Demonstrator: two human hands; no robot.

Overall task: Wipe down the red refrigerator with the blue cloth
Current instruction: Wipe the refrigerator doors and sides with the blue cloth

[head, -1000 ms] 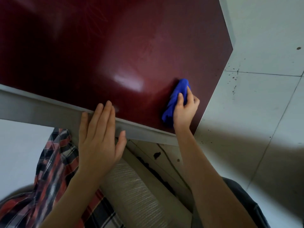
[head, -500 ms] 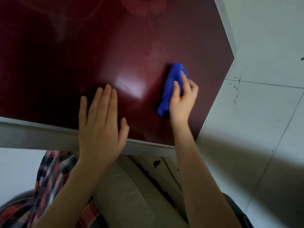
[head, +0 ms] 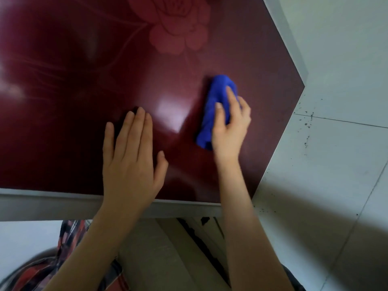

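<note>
The glossy dark red refrigerator [head: 88, 85] fills the upper left of the view, with a pale rose printed near its top and a grey strip along its lower edge. My right hand [head: 231, 127] grips a bunched blue cloth [head: 216, 101] and holds it against the red panel, right of centre. My left hand [head: 131, 160] rests flat on the panel with straight fingers, to the left of the cloth and just above the grey strip.
White floor tiles [head: 336, 143] with dark specks lie to the right of the refrigerator. A grey frame edge [head: 287, 36] runs down its right side. A plaid shirt [head: 69, 234] shows at the bottom left, and a beige ribbed surface [head: 159, 259] lies below the refrigerator.
Both hands have moved up the red panel. The left hand left the grey edge strip and now lies flat on the red surface. The cloth slid upward with the right hand.
</note>
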